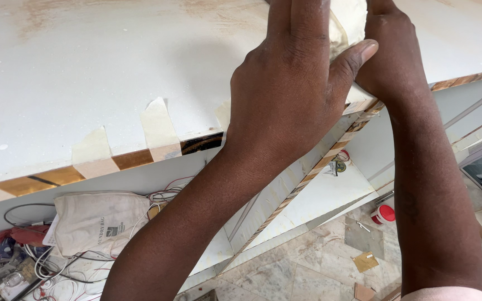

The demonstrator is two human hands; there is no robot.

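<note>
White laminated board (85, 67) fills the upper part of the head view, lying flat and seen from above, its surface smudged brown toward the far edge. Along its near edge runs a strip of wood-toned edge banding (135, 159), held down by several pieces of cream masking tape (160, 131) folded over the corner.

Below the board, a second white panel (330, 195) with a striped plywood edge slants down toward a tiled floor (308, 273).

The person's left hand (288, 95) lies palm down on the board near its edge, fingers extended and pressed together, thumb stretched to the right against a pale roll of masking tape (347, 25). The right hand (389, 56) sits just beside it, touching the same roll from the right; whether its fingers are curled around the roll cannot be told, since they are cut off at the top of the view.

At lower left, a cream cloth bag (99, 220) rests among tangled white and red wires (68, 267). A small red-and-white container (385, 214) stands on the floor at right.
</note>
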